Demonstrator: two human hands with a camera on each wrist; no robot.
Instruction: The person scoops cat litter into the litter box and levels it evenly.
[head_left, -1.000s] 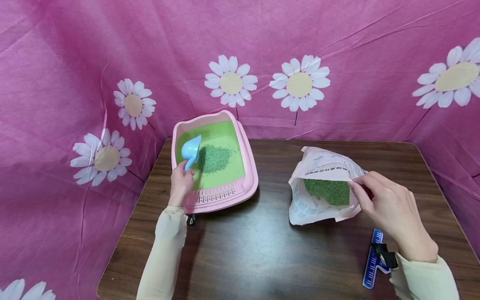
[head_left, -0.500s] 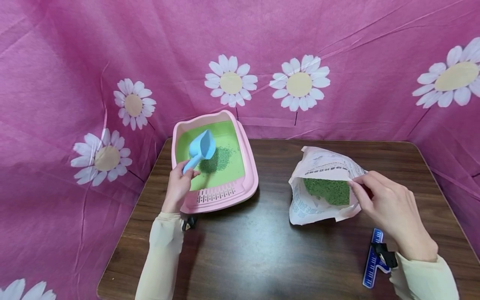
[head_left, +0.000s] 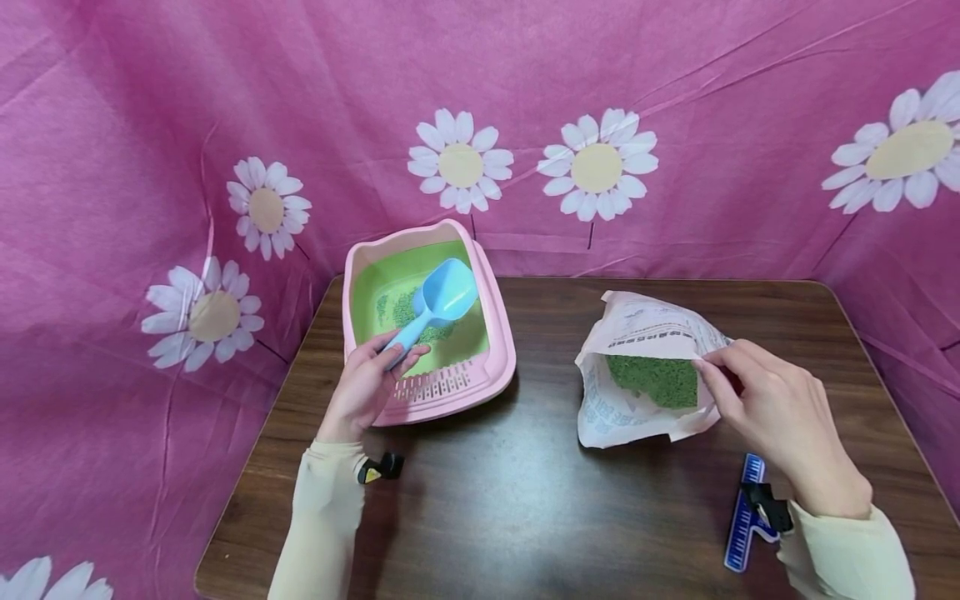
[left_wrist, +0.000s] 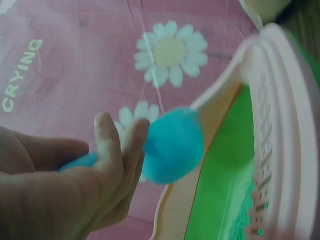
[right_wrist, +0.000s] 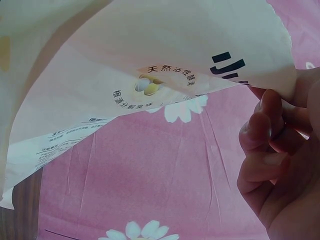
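My left hand [head_left: 365,385] grips the handle of a blue scoop [head_left: 447,293] over a pink litter box [head_left: 498,350] with a green inside. The scoop's bowl faces up and looks bare inside. Green litter pellets [head_left: 405,307] lie spread on the box floor, partly hidden by the scoop. In the left wrist view the scoop [left_wrist: 174,146] sticks out beyond the fingers. My right hand [head_left: 776,417] pinches the edge of a white paper bag [head_left: 652,321], holding its mouth apart. Inside the bag, green pellets [head_left: 660,381] show. The right wrist view has the printed bag side [right_wrist: 150,65] stretched from the fingertips.
A blue bag clip [head_left: 744,517] lies on the brown wooden table [head_left: 525,508], beside my right wrist. Pink cloth [head_left: 525,67] with white daisies hangs behind and on both sides. The litter box's slotted step [head_left: 431,385] faces me.
My left hand has turned over and drawn back slightly, and the scoop has swung rightward with its bowl turning upward. Pellets lie more scattered in the box. The right hand keeps hold of the bag.
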